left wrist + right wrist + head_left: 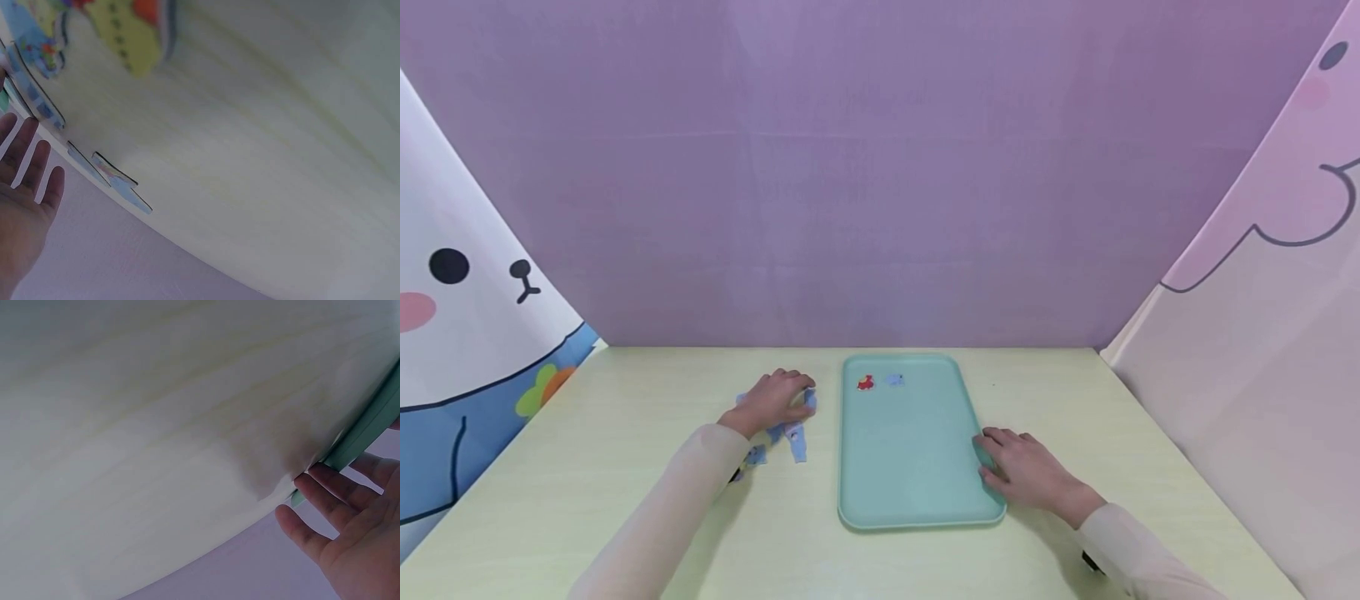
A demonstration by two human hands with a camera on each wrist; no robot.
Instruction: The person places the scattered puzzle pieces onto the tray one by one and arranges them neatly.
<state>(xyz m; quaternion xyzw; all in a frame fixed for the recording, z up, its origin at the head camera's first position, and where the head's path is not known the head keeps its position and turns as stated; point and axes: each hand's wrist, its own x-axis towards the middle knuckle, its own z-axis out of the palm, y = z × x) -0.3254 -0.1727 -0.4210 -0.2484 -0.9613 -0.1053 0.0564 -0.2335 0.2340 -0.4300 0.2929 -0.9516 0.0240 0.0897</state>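
My left hand (772, 400) hovers low over a loose group of flat, mostly blue puzzle pieces (797, 443). One blue piece (810, 398) shows between its thumb and fingertips, which are spread apart. In the left wrist view the fingers (26, 150) extend loosely beside the pieces lying on the table. At the right long side of a mint-green tray (917, 442), my right hand (1024, 468) rests with thumb and fingertips on the rim. The right wrist view has its fingers (328, 497) slightly bent against the tray's outer edge. Part of the pieces is hidden under the left hand and forearm.
Inside the tray, near its far left corner, lie a small red piece (866, 382) and a pale blue piece (895, 379). The pale wooden table (587, 467) ends at a purple cloth backdrop (880, 208). Printed cartoon curtains (482, 333) hang at both sides.
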